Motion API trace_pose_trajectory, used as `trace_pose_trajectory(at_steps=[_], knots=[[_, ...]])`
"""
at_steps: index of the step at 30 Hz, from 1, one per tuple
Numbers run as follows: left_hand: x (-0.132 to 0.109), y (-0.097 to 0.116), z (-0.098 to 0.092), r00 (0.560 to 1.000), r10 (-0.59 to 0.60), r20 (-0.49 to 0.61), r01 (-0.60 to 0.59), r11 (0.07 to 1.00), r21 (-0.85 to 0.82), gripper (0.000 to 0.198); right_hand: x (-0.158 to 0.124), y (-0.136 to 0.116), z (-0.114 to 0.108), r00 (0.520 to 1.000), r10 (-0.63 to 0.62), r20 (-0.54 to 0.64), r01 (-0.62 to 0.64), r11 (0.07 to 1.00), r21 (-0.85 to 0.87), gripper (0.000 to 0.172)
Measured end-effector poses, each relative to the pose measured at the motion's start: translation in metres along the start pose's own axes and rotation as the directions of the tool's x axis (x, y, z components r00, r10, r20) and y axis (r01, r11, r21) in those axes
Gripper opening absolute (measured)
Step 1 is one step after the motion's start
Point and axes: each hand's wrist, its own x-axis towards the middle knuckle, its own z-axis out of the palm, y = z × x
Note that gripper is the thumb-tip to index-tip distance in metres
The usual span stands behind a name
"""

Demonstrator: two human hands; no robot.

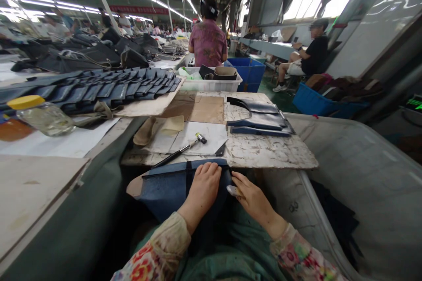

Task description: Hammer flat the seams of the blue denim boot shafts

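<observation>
A dark blue leather panel (165, 189) with black strips along its upper edge lies across my lap, against the front edge of the worktable. My left hand (205, 186) grips its upper edge, fingers together on top; the thumb is hidden. At the panel's right corner, my right hand (252, 195) has its fingers closed on the edge, and a whitish wrap covers one fingertip. Just beyond the panel, a small hammer (184, 149) with a black handle rests on white sheets, its head pointing away to the right.
Cut dark leather pieces (257, 114) lie on the worktable (270, 151). Overlapping blue pieces (99, 88) and a yellow-lidded jar (46, 116) are at left. A large pale bin (372, 153) stands at right. Ahead are a white crate (211, 85) and a person (208, 44); another sits right.
</observation>
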Motion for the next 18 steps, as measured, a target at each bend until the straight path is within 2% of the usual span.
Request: trace_pose_trajectory(at_steps=[4,10,14,18], knots=[[0.006,0.007,0.007,0.998,0.040,0.041,-0.039,0.999,-0.012,0.032,0.000,-0.005,-0.012,1.000,-0.007,0.031,0.008,1.000,-0.017,0.042],[0.011,0.011,0.007,0.998,0.049,0.043,-0.049,0.999,-0.014,0.033,0.019,-0.009,-0.033,0.989,0.118,-0.090,-0.131,0.979,-0.157,0.044],[0.007,0.007,0.008,0.998,0.056,0.005,-0.056,0.998,-0.004,0.031,0.032,-0.013,-0.033,0.996,0.073,-0.054,-0.085,0.958,-0.274,0.034],[-0.002,-0.001,0.009,0.997,0.046,-0.069,-0.044,0.999,0.031,0.029,0.039,-0.020,-0.032,0.997,-0.021,-0.076,-0.006,0.939,-0.344,0.031]])
